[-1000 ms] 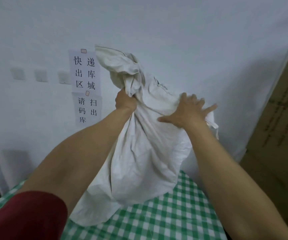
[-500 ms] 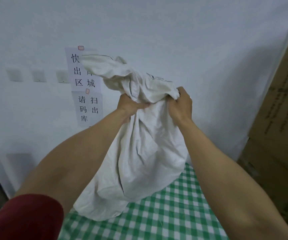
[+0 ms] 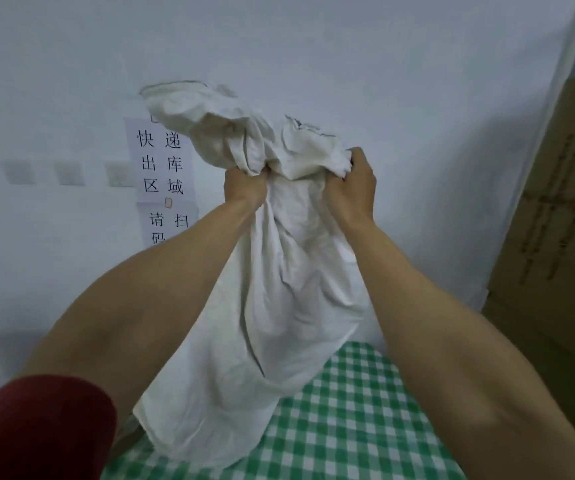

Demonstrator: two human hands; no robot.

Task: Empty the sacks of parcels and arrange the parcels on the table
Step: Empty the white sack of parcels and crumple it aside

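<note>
White cloth sack (image 3: 279, 306), held upright at the centre of the scene, its lower end down on the green-and-white checked tabletop (image 3: 365, 427) toward 6 o'clock. The person's left grip (image 3: 244, 188) is clenched tight round the bunched neck of the sack on its 9 o'clock side. The right grip (image 3: 351, 185), on the 3 o'clock side of the neck, is likewise closed on a fold of the cloth, so both fists hold the sack. Above them the loose mouth of the sack flops toward 11 o'clock. What the sack contains cannot be told. A dark red sleeve (image 3: 36, 427) covers the left upper arm at 8 o'clock. On the white wall behind, printed paper signs (image 3: 164, 161) hang at 10 o'clock of the sack, partly hidden by it, with pale wall switches (image 3: 67, 173) at 9 o'clock of them. Brown cardboard cartons (image 3: 556, 237) stand at 3 o'clock.
</note>
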